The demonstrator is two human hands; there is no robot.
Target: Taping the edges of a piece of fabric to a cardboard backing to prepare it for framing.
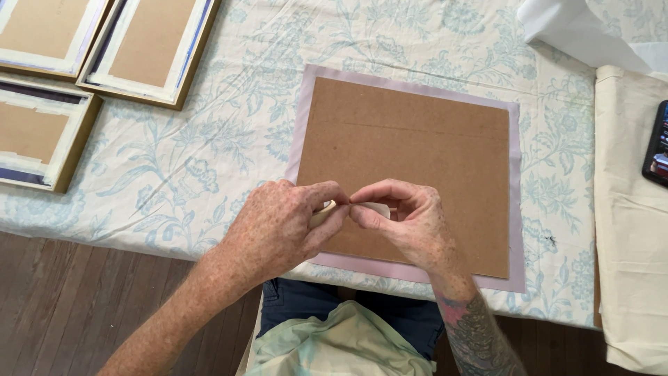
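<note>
A brown hardboard panel point(410, 146) lies on a slightly larger pale pink sheet point(515, 195) on the table. Both my hands meet over the panel's near edge. My left hand point(278, 226) grips a small cream roll of tape point(322, 211), mostly hidden in the fingers. My right hand point(403, 219) pinches a pale strip point(378, 207) coming off the roll, thumb and forefinger closed on its end.
The floral blue-and-white tablecloth point(209, 153) covers the table. Three gold frames point(149, 49) lie face down at the far left, backs taped. Plain cream cloth point(630, 209) and a dark phone point(657, 146) are at the right. White paper point(577, 31) sits at the far right corner.
</note>
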